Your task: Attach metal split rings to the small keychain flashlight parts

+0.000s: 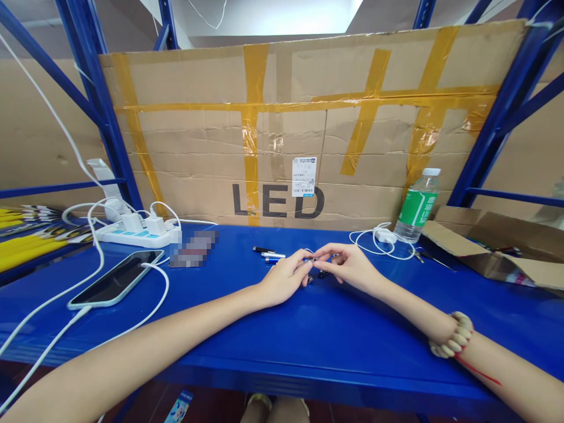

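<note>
Close together over the middle of the blue table (264, 346), my left hand (284, 277) and my right hand (352, 269) meet fingertip to fingertip. Both are closed in a pinch around a small shiny piece (314, 260), too small and covered to name. Just under the left fingers is a tiny dark metallic bit (310, 280). A small black thing (324, 274) shows partly below the right fingers. Behind my left hand lie slim pen-like sticks: a black one (263, 249), a silver-white one (273, 255) and a blue one (272, 260).
On the left are a phone (117, 279) on a white cable, a power strip (136, 236) with chargers, and yellow-handled items (30, 249). At right stand a green-labelled bottle (418, 205), a coiled white cable (385, 236) and an open cardboard box (476, 252). Taped cardboard (198, 153) backs the table.
</note>
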Tool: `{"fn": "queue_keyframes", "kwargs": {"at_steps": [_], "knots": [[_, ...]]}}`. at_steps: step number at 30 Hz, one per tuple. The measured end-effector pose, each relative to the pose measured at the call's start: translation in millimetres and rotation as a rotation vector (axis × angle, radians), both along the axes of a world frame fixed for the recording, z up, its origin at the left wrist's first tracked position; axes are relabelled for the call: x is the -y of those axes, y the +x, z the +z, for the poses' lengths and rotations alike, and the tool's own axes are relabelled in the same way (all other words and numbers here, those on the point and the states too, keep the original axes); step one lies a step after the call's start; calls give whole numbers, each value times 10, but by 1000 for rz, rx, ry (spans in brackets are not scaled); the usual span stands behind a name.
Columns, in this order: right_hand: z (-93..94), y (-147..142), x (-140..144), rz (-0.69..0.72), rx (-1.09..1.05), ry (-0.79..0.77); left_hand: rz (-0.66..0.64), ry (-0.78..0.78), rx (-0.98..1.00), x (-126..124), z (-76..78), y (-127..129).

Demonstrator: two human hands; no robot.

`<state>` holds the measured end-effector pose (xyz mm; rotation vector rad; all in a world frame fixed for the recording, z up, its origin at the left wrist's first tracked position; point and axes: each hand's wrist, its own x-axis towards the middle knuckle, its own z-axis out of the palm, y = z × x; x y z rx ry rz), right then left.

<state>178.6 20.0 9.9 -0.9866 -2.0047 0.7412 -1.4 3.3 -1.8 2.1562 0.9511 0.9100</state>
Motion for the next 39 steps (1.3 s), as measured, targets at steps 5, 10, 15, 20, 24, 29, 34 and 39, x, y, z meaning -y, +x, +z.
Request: {"fn": "queue_keyframes", "kwargs": {"at_steps": [5,10,15,20,24,29,34,39], "knots": [[-1,-2,2,3,8,1,7,4,-9,-2,-4,0],[-5,6,1,8,18,10,3,13,-29,-5,-8,-4],[-12,5,-5,19,19,18,12,33,-84,-5,-2,-9],[-15,1,1,23,17,6,9,62,-115,-7,-7,-15],[-2,0,14,25,23,6,8,65,-123,-13,-17,-19],[0,-2,15,28,27,12,8,63,-140,-18,-15,-17],[-3,0,19,28,27,14,6,61,-135,-4,0,-14],[-1,1,30,31,28,11,5,64,-141,10,13,-18]]}}
